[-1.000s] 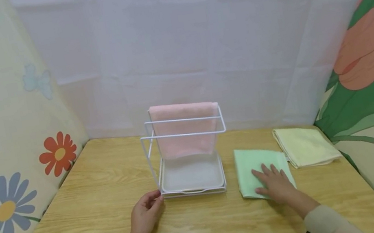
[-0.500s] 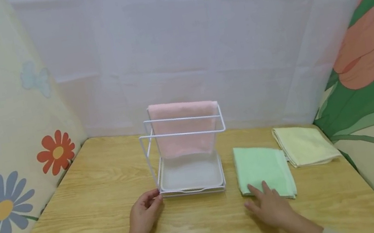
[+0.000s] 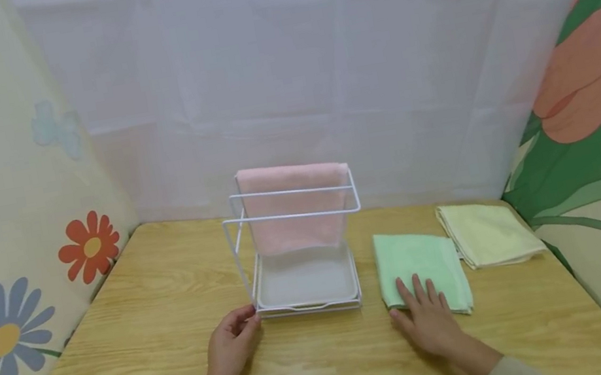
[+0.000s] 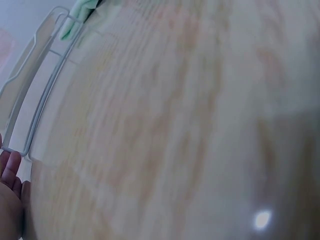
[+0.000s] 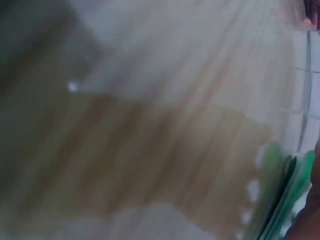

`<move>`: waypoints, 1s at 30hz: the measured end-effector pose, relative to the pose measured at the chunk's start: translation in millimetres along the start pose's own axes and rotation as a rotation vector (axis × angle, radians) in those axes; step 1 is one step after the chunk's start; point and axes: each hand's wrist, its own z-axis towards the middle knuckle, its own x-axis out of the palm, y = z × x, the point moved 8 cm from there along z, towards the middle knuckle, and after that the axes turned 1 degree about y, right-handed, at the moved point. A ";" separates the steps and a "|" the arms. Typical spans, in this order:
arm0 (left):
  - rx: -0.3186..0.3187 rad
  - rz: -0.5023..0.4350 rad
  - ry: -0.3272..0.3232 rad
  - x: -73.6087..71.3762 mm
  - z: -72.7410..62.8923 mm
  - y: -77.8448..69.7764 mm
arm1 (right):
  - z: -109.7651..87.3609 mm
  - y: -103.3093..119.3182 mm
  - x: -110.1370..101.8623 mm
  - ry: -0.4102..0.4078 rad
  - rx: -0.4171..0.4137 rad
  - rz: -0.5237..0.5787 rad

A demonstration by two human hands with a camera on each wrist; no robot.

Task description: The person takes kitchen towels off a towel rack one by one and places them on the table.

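Note:
A white wire towel rack point(image 3: 291, 217) with a white tray point(image 3: 305, 279) in its base stands mid-table in the head view. My left hand point(image 3: 232, 348) pinches the rack's front left corner; only its fingers point(image 4: 11, 167) show at the left edge of the left wrist view. A pink towel point(image 3: 295, 208) hangs over the rack's rear bar. To the right lies a folded green towel point(image 3: 417, 264). My right hand point(image 3: 433, 321) rests on its front edge, fingers extended over the top and thumb at the near left corner. The towel's folded layers point(image 5: 285, 200) appear in the right wrist view.
A folded pale yellow towel point(image 3: 490, 234) lies at the far right, against the green one. The wooden table point(image 3: 168, 289) meets a white sheet point(image 3: 252, 76) behind and flower-patterned walls at both sides.
My right hand slid off the green towel toward its near edge, then moved forward onto its front part. The green towel shifted slightly away. My left hand stays at the rack corner.

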 end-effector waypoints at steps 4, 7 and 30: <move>0.003 0.000 0.000 -0.3 -0.4 -0.8 | 6.3 -3.3 5.3 -0.008 0.005 0.012; 0.006 0.005 0.000 -0.5 -0.6 -1.0 | 10.8 -2.9 7.9 -0.028 0.004 0.009; -0.005 0.006 0.003 -0.5 -1.1 -4.3 | 70.1 -15.1 -7.9 -0.047 -0.039 -0.028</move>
